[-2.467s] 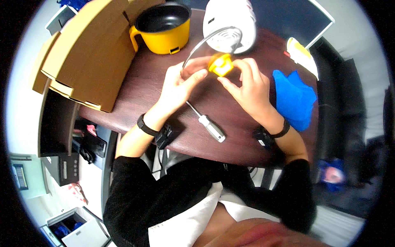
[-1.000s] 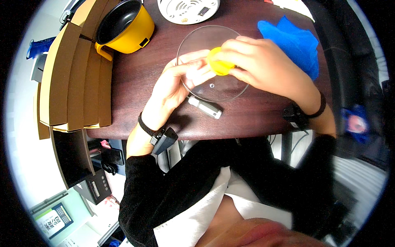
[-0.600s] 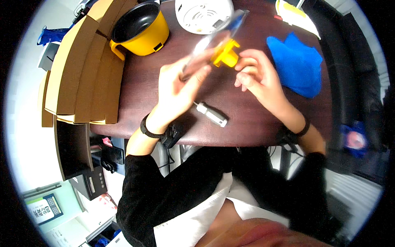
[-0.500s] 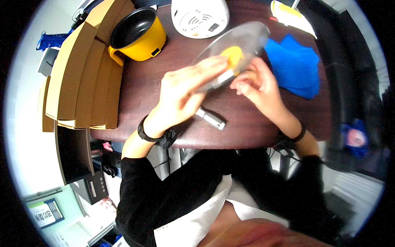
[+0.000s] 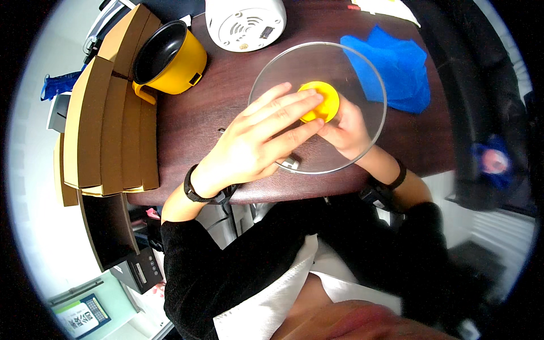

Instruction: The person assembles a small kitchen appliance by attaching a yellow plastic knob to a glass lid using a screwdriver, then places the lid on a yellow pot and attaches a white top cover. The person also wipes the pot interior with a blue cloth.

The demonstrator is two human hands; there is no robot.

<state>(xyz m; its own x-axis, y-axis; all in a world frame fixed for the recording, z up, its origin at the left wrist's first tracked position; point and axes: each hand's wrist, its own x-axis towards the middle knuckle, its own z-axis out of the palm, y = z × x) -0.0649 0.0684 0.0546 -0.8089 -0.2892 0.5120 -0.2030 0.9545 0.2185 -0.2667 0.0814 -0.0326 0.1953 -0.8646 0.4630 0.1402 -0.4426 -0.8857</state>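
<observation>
The round glass lid (image 5: 345, 68) is held flat over the dark wooden table (image 5: 192, 130); the left hand (image 5: 255, 144) is laid on top of it, fingers spread and stretched forward, their tips resting against the yellow knob (image 5: 320, 102) at the lid's centre; the right hand (image 5: 347, 129) is seen through the glass, just beyond and beneath those fingertips, its fingers curled up to the underside of the knob; whether something is pinched there cannot be told, since the glass and the knob hide the fingertips.

The step in hand is judged to be the fitting or tightening of the knob on the lid, the lid steadied from above while the fastening is worked from below; a metal-tipped tool (image 5: 290, 164) is glimpsed under the near rim of the glass, just below the left palm, touching neither hand as far as can be seen.

For the next move, steady downward pressure from the left hand is called for, so the lid does not spin; the knob must be kept centred while the underside is turned.

Beyond the left hand, up and to its left, a yellow pot (image 5: 170, 59) stands; straight ahead sits a white round appliance base (image 5: 245, 22); to the far side of the right hand a blue cloth (image 5: 396, 71) lies; brown cardboard (image 5: 107, 130) is stacked well to the left.
</observation>
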